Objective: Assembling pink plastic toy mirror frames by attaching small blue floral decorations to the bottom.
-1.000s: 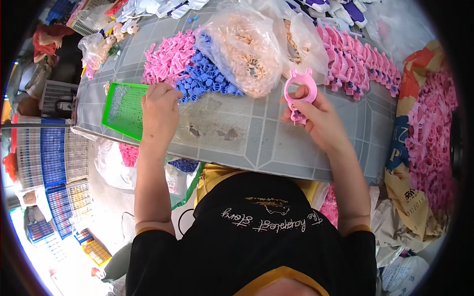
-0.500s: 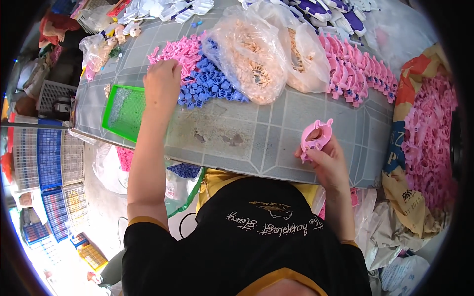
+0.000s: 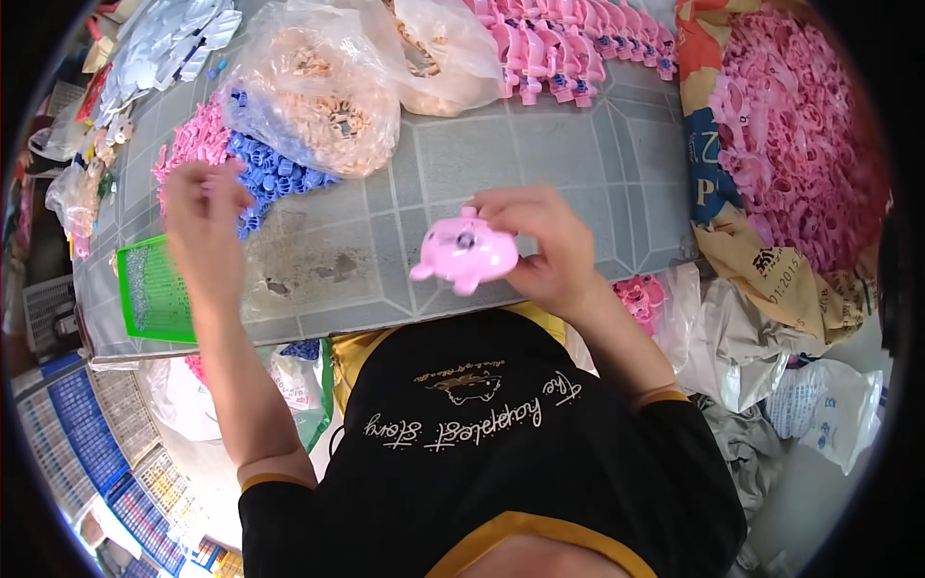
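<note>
In my right hand (image 3: 549, 246) is a glossy pink plastic toy shell (image 3: 472, 252), shaped like a small animal head with ears and a dark mark on its surface. It hangs above the near part of the table, gripped between thumb and fingers. My left hand (image 3: 204, 207), blurred by motion, pinches what looks like a small pink plastic piece (image 3: 228, 168) at its fingertips. That hand is over the edge of a heap of small pink pieces (image 3: 198, 135). A pile of blue plastic parts (image 3: 275, 178) lies just right of it.
A green tray (image 3: 154, 328) stands below my left hand. Clear bags of peach-coloured parts (image 3: 332, 116) sit at the back, beside rows of pink shells (image 3: 554, 58). A large sack of pink parts (image 3: 708, 183) stands right of the grey table (image 3: 501, 159).
My view has turned to the right. The right hand has brought the pink shell in toward the middle and flipped it, its outer face now showing. My left hand has lifted from the pink heap.
</note>
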Motion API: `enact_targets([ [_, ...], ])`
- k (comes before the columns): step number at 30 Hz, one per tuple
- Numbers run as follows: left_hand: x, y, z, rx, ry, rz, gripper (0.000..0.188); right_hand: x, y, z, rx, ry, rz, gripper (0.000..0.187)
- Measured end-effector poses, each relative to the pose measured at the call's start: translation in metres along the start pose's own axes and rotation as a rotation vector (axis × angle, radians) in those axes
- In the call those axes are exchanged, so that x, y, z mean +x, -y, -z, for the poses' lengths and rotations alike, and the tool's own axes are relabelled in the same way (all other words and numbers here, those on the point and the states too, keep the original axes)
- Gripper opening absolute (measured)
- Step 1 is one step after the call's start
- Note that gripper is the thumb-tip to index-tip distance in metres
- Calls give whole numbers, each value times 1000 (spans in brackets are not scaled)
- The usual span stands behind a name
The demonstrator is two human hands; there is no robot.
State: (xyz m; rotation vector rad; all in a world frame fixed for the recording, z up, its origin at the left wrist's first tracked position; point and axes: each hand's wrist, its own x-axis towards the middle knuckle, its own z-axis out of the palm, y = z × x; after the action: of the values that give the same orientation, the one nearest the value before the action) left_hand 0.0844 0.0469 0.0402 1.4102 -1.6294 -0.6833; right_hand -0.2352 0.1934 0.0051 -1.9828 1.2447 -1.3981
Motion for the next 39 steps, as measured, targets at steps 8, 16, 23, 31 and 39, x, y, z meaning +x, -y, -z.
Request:
enact_targets([
  [8,-72,-82,-57,-406,436,-283,21,12,11,6,-183,58,480,24],
  [16,-72,-87,-68,-311,423,-364,21,10,9,-1,-251,25,556,25],
  [23,-75,-89,-71,-290,402,-329,21,10,6,-5,-347,-36,560,21],
  [31,-75,-94,-68,-194,424,-407,18,11,8,-7,-324,6,567,25],
  [39,-70,-90,-58,-125,498,-381,17,17,17,-4,-251,192,408,21],
])
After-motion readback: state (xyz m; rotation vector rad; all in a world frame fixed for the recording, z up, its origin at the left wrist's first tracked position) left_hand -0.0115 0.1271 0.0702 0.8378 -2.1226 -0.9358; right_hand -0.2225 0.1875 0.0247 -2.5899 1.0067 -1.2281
